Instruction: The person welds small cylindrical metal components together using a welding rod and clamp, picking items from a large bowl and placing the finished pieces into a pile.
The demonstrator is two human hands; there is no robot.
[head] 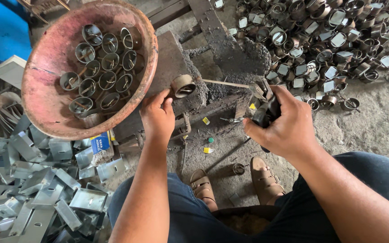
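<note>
Beneath me on the workshop floor, both hands work at a dark metal block.

At upper right a big heap of finished metal rings (334, 40) spreads across the concrete; at lower left lies a pile of flat steel strips (37, 198). Between them a worn pink basin (46, 99) leans on the block (176, 58), holding a cluster of rings. My right hand (284, 123) is clenched round a black electrode holder (266, 110), its thin rod (226, 83) reaching left to the small metal ring (183, 85). My left hand (157, 116) steadies that ring with its fingertips on the block's edge.
</note>
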